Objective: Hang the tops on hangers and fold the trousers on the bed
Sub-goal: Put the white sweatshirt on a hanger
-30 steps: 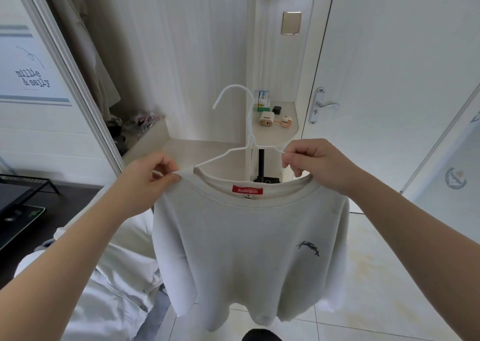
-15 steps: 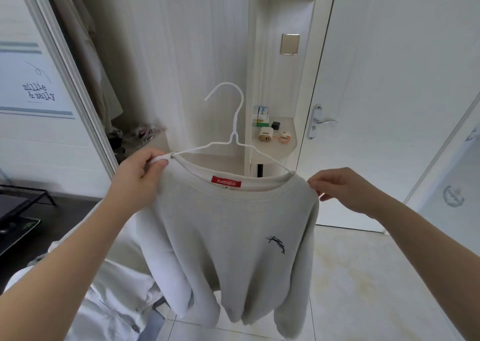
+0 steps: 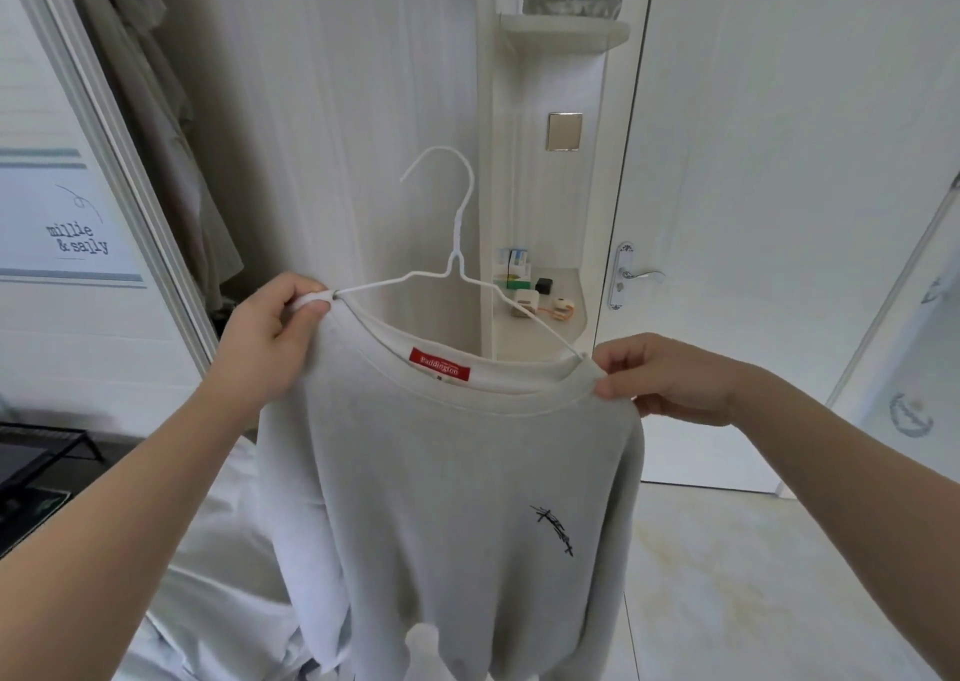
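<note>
While the pale sweatshirt [image 3: 457, 483] hangs in the air in front of me, carried by nothing but my grip, I hold it at both shoulders. My left hand [image 3: 265, 348] is pinched tight on the left shoulder seam and on the end of the white wire hanger [image 3: 457, 270] where the wire goes under the cloth. My right hand [image 3: 670, 379] is closed on the right shoulder, thumb on top, just past the point where the other wire arm enters the neck. I hold it this way, I judge, to seat the shoulders evenly on the wire so the top will not slide off once hooked. The red label [image 3: 439, 370] sits at the back of the collar, and the hook stands upright and free above it.

Below my left arm lies the bed [image 3: 218, 566], its white cover rumpled near its corner. I cannot pick out any trousers on it. At the left is an open wardrobe with a hanging garment [image 3: 156, 109], likely where the hook goes. Ahead stand corner shelves [image 3: 563, 31] holding small things, and a white door [image 3: 779, 161] with a metal handle.
</note>
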{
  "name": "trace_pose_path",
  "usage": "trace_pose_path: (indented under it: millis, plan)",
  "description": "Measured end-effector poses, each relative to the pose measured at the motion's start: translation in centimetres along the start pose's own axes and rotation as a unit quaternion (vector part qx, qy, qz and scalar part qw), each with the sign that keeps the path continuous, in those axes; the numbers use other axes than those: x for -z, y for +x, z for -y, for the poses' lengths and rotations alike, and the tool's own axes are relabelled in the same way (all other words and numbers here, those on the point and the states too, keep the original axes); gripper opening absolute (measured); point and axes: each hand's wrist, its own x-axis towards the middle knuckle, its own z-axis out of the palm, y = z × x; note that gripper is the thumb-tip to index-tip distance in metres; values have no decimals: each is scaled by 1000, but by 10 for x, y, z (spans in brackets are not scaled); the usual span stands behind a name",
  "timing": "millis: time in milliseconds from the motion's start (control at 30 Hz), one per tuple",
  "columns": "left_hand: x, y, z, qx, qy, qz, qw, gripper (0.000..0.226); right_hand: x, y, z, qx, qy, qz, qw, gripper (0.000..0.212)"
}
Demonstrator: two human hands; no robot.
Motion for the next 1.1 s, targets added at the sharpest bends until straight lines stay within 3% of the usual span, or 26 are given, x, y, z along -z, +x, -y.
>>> trace_pose_path:
  millis: [100,167,267,367,433,500,567,633,700,800,867,1000,1067,1100]
  plan:
    - [2,6,-1,-7,1,-10,1000,25,14,2,-1,-64,43,105,991,43]
    - [2,10,-1,-13,3,-3,1000,26,21,6,-2,-68,34,120,990,52]
    - [0,16,-3,-13,-3,18,1000,26,27,13,-5,-71,89,109,987,88]
    - [1,20,-3,-15,-3,26,1000,23,27,16,-4,-61,139,79,985,68]
    - [2,21,1,-13,5,28,999,18,25,15,3,-44,74,-3,996,36]
    - [0,20,4,-14,19,23,999,14,20,15,12,-6,-60,-136,989,29]
    - [-4,18,4,-3,34,6,999,11,7,18,19,45,-225,-277,933,31]
    - [-7,15,0,24,29,-18,999,10,-7,21,18,75,-339,-368,862,31]
    - [-5,12,-1,27,15,-37,999,14,-9,20,15,90,-347,-362,860,28]
    - [3,8,2,23,8,-41,999,18,3,9,18,83,-220,-266,935,20]
    - [5,7,3,29,5,-42,999,15,7,3,21,83,-151,-222,960,18]
    - [1,9,0,29,-1,-43,999,14,0,6,24,105,-178,-182,961,20]
    - [-2,11,-1,27,-8,-43,999,11,-7,8,29,117,-219,-164,955,7]
    - [-4,13,-1,26,-11,-41,999,11,-12,8,31,125,-247,-158,948,17]
